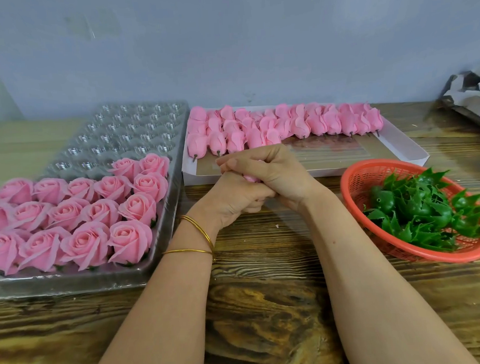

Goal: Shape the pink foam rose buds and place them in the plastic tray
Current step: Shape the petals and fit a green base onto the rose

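Pink foam shows only as a sliver where the left hand (234, 202) and right hand (272, 171) curl together around one rose bud (250, 178), above the bare table (269, 306) between the plastic tray (175, 205) and the white box (408, 149). Sixteen opened roses (80, 214) fill the tray's near rows, though its left edge is cut off. The box's unshaped buds (285, 122) overlap too much to count, and one red basket (348, 180) stands to the right.

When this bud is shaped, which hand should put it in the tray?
Left, probably. The left hand and right hand both grip the bud, but the tray lies on the left, nearer the left hand; the right would have to cross over.
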Demonstrator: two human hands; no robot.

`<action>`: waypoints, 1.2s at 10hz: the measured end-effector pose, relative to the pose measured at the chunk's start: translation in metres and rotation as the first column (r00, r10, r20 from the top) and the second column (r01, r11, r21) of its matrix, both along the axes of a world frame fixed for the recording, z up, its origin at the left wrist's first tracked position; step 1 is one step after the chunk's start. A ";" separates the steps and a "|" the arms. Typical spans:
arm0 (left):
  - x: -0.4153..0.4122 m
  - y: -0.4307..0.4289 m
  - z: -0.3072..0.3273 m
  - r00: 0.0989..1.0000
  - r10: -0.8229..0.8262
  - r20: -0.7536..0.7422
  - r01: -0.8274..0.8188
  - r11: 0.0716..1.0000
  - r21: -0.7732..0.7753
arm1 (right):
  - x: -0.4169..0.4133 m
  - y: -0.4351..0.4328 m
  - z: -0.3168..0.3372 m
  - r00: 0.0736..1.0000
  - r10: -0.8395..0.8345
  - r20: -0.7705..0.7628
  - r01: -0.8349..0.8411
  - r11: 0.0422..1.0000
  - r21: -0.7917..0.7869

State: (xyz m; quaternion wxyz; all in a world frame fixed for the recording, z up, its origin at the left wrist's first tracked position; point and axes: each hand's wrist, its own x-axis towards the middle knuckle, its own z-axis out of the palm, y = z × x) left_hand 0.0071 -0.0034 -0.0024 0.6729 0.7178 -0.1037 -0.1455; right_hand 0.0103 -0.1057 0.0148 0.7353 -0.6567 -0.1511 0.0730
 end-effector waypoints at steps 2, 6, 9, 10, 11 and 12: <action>-0.010 -0.004 0.009 0.999 0.000 0.054 -0.002 0.999 0.033 | 0.001 -0.001 -0.003 1.000 0.004 0.017 -0.003 0.997 -0.074; -0.009 -0.005 0.008 0.990 0.122 0.065 -0.124 0.992 0.036 | 0.002 -0.003 -0.002 0.996 0.078 0.033 -0.068 0.969 -0.238; 0.000 -0.001 0.000 0.936 0.243 0.254 -0.256 0.966 0.020 | 0.003 -0.001 -0.005 0.995 -0.053 0.084 0.074 0.959 -0.275; 0.002 0.001 0.000 0.904 0.249 0.349 -0.264 0.965 -0.003 | 0.005 0.001 -0.003 0.976 -0.201 0.077 0.211 0.966 -0.147; 0.006 0.003 -0.004 0.868 0.279 0.411 -0.327 0.944 0.051 | 0.009 0.003 -0.002 0.945 -0.328 0.005 0.328 0.944 -0.032; 0.008 0.003 -0.008 0.849 0.288 0.443 -0.358 0.930 0.082 | 0.009 0.006 -0.003 0.932 -0.362 0.023 0.362 0.932 -0.009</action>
